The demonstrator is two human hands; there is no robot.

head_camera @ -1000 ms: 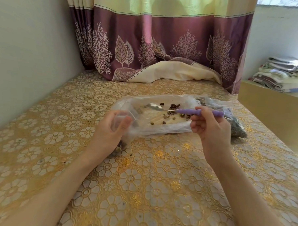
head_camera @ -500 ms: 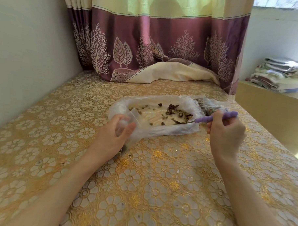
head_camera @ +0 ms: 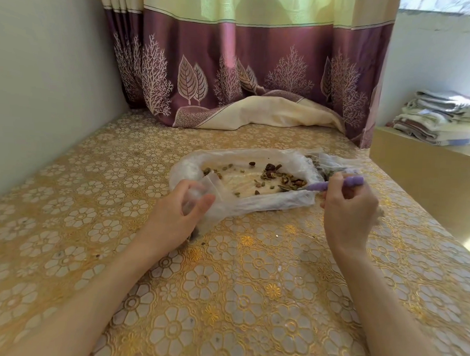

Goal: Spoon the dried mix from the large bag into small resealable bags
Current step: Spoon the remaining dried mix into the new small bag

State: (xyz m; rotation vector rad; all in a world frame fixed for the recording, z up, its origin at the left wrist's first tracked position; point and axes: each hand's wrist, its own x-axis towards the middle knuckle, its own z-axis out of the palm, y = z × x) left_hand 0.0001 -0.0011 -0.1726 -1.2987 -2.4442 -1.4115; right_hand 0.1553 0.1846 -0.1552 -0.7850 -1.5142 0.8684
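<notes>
A gold cloth (head_camera: 223, 298) is covering the worktop, showing a repeated pattern of white, round flowers. The spoon's handle (head_camera: 336, 183) is showing pale purple. The large bag (head_camera: 254, 203) is looking milky and see-through, and the dried mix (head_camera: 275, 174) is showing brown and green. At the worktop's far edge a curtain (head_camera: 260, 58) is hanging, yellow-green above and plum below, patterned with pale trees and leaves.

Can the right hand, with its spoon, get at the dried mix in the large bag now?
Probably yes: the large bag lies open, and the spoon in the right hand already touches the dried mix.
</notes>
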